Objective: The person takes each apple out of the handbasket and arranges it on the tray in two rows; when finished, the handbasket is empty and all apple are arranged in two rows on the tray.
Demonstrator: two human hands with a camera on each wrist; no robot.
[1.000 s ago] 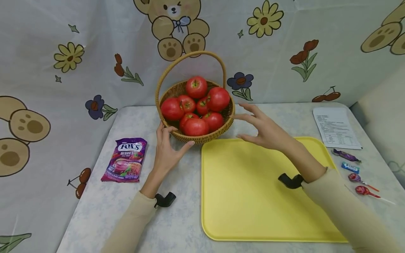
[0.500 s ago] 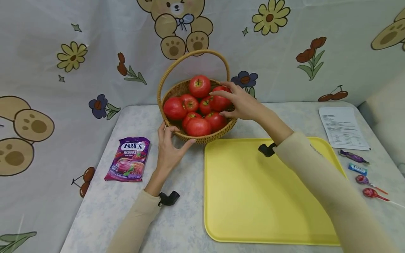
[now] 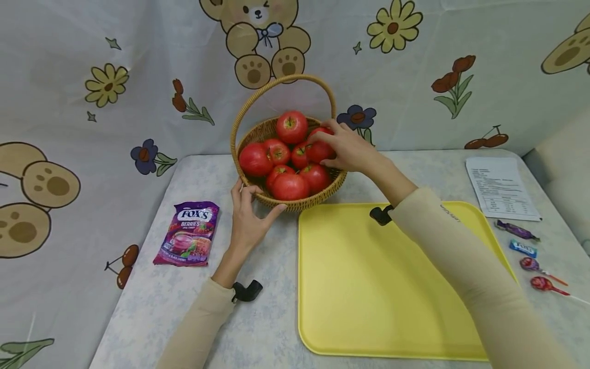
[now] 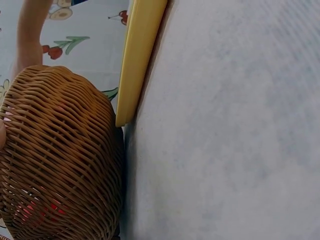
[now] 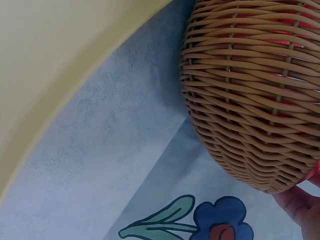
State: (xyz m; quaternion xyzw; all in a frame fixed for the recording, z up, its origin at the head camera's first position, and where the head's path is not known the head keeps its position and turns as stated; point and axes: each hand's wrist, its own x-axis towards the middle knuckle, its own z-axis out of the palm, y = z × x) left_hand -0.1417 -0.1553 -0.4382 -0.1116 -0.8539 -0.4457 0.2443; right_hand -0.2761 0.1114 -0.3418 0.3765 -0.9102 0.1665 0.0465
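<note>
A round wicker basket [image 3: 295,204] with a tall arched handle stands at the back of the table, filled with several red apples [image 3: 290,186]. At its front left rim, my left hand [image 3: 249,223] holds the basket, bent fingers at the rim and thumb spread along the front wall. My right hand [image 3: 350,147] reaches over the right rim and grips an apple [image 3: 319,150] on top of the pile, fingers over it and thumb at its near side. The wrist views show mainly the woven wall of the basket [image 4: 60,150], with part of the right hand [image 5: 302,202] at its edge.
A yellow tray [image 3: 369,282] lies before the basket, to the right. A purple candy bag [image 3: 188,233] is at the left. Along the right side lie a printed sheet [image 3: 502,187], wrapped sweets [image 3: 523,248] and two lollipops [image 3: 544,283]. A patterned cloth [image 3: 161,61] hangs behind.
My right hand has moved left and away from me, from beside the basket onto the upper right apple, and its fingers have closed around it. The left hand stays at the rim.
</note>
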